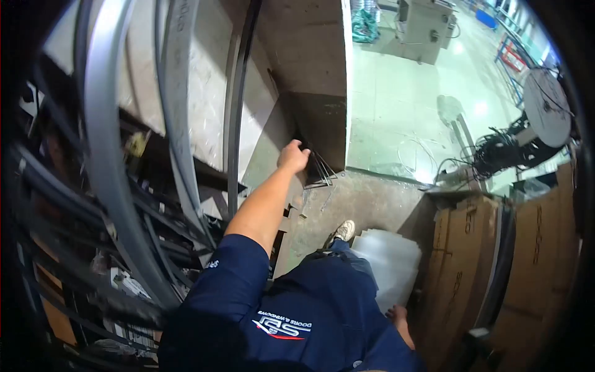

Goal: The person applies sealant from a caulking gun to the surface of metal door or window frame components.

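Note:
My left hand (294,157) reaches forward, its fingers curled closed around the upper end of several thin dark strips (320,172). Below the hand these strips fan out toward the floor, beside the foot of a tall brown panel (310,68). Low on the right, my right hand (398,314) hangs at my side, close to the lower edge of a stack of whitish translucent sheets (387,260). Its fingers are small and partly hidden, so I cannot tell whether they grip the sheets. One of my shoes (344,230) shows on the concrete floor.
Long grey profiles (105,111) and dark ones crowd a rack at left. Tall cardboard boxes (462,254) stand at right. Beyond them are a white reel (545,106) and coiled black cable (511,150). A machine cabinet (423,30) stands far back on the shiny floor.

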The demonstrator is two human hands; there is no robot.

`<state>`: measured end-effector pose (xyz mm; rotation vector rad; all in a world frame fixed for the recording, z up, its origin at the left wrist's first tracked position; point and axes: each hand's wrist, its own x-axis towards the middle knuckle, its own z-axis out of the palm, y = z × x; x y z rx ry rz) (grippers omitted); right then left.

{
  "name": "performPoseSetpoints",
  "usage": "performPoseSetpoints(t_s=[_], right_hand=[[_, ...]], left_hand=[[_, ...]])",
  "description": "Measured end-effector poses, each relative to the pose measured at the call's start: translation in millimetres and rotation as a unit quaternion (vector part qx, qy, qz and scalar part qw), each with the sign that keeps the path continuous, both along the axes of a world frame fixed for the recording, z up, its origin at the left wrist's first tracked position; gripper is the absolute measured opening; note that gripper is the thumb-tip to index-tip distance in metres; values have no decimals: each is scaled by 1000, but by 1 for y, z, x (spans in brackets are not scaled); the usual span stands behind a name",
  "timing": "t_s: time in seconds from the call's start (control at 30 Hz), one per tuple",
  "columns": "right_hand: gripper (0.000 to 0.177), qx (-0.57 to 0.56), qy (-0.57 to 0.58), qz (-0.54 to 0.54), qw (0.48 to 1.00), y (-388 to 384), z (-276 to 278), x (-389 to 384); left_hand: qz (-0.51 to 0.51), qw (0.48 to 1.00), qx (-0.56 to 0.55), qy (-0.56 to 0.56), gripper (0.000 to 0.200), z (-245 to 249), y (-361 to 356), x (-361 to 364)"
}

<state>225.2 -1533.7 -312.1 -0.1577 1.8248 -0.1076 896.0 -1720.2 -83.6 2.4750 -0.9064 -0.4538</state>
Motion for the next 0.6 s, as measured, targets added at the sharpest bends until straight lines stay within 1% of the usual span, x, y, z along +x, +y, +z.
performPoseSetpoints(t_s=[0.03,0.07,0.1,0.13,0.17,0.2,0.23,0.27,0.3,0.33,0.4,0.43,0.47,0.53,0.57,0.6], right_hand=[[32,-13,-23,15,1000,-42,3,11],[22,-57,-39,52,996,-84,-20,12],[22,-43,-97,110,988,-134,-13,36],[20,-138,-23,145,979,-178,29,83],[19,-218,40,282,933,-225,10,99],[30,-284,43,351,891,-269,26,123],[36,-336,29,351,873,-308,54,153],[38,-412,56,407,813,-346,74,178],[38,-425,48,421,800,-384,90,199],[38,-436,38,433,788,-414,103,213],[36,-432,-38,375,819,-455,145,249],[36,-426,-45,368,825,-468,159,260],[36,-423,-53,374,823,-482,160,264],[37,-421,-62,396,814,-499,155,262],[36,-437,-57,416,796,-503,141,255],[38,-415,-41,419,806,-506,117,241]], left_hand=[[21,1000,-14,5,46,-2,-14,28],[37,999,-27,10,44,-2,-29,55],[53,998,-36,-9,42,7,-42,72],[64,997,-48,-12,44,14,-57,91],[83,995,-16,-49,45,16,-73,109],[102,991,17,-86,46,15,-87,124],[108,990,23,-84,46,13,-102,135],[132,986,-9,-99,47,12,-115,144],[156,980,-39,-116,48,11,-127,153],[159,980,-30,-117,48,6,-138,160],[190,968,44,-156,45,-1,-157,178],[208,963,47,-165,42,-4,-163,179],[217,960,52,-168,42,-2,-168,178],[229,955,-26,-188,36,8,-173,169],[231,956,-77,-162,38,12,-173,166],[242,954,-72,-164,38,5,-172,164]])
